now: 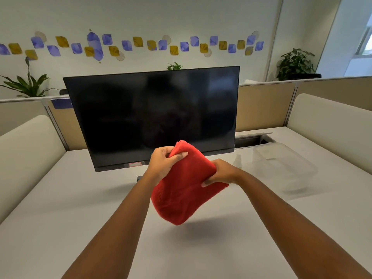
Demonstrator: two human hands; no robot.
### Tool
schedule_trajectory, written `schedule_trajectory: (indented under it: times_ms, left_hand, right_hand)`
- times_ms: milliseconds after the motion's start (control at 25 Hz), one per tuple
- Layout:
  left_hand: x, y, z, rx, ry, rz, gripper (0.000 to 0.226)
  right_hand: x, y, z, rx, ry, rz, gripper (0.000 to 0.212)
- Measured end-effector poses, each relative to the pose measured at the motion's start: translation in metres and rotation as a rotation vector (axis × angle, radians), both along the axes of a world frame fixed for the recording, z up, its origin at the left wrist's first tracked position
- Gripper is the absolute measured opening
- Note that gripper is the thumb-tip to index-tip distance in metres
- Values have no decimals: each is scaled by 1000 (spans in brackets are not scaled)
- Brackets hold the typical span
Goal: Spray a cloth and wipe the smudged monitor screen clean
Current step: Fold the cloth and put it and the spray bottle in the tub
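A red folded cloth (181,190) hangs in the air above the white desk, just in front of the black monitor (153,113). My left hand (164,164) pinches the cloth's top corner. My right hand (222,172) grips its right edge. The monitor screen is dark and tilted slightly, its lower edge right behind the cloth. A small clear spray bottle (237,161) stands on the desk just beyond my right hand, faint and hard to make out.
A clear plastic container (285,164) lies on the desk at the right. Beige padded partitions (26,150) border the white desk (70,198) on both sides. A cable slot (253,138) opens behind the monitor at the right.
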State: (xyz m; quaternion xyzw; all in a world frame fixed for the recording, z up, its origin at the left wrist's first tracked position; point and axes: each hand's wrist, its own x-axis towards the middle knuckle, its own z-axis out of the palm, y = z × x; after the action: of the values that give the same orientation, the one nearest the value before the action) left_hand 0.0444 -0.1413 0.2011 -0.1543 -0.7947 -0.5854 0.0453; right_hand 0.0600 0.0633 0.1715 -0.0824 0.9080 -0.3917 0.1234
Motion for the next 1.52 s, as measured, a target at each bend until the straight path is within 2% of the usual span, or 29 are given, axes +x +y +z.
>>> schedule_trajectory:
  times_ms: [120,200,320,480,520,640,720,800,880,1040,1160,1280,1400,1520]
  left_hand:
    - [-11,-11,-5,91,-42,136,10]
    - [-19,-16,-14,95,-93,207,17]
    - [-27,-17,-15,104,-129,261,34]
    - [-23,-22,-9,205,-72,215,29]
    - [-18,-26,-13,179,-76,161,28]
    - [-23,-34,-74,-73,-301,-22,22]
    - [-10,-46,-101,-171,-489,-170,13]
    - [-3,-56,-115,-298,-658,-309,9]
    - [1,-60,-124,-377,-755,-369,8]
    - [-7,-55,-132,-214,-728,-165,12]
    - [-20,-44,-132,-87,-648,17,14]
    - [-33,-29,-137,-18,-566,190,13]
    - [-41,-18,-149,-104,-486,323,20]
    - [-47,-15,-158,-315,-443,384,33]
  right_hand:
    - [-6,13,-1,-30,66,-113,18]
    - [-11,17,3,-99,168,-216,10]
    - [-19,10,11,-134,359,-394,14]
    - [-14,8,17,-254,472,-460,23]
    - [-6,11,12,-259,452,-434,23]
    - [-4,28,-38,-150,162,-284,8]
    - [11,38,-60,-109,-28,-147,17]
    - [18,40,-68,-87,-191,-21,15]
    - [21,40,-73,-64,-297,63,16]
    - [11,41,-80,-201,-285,-72,11]
    - [-3,39,-89,-348,-217,-255,30]
    - [-16,30,-101,-388,-152,-412,34]
    - [-28,25,-114,-218,-84,-491,41]
    - [-38,22,-116,-70,-82,-473,54]
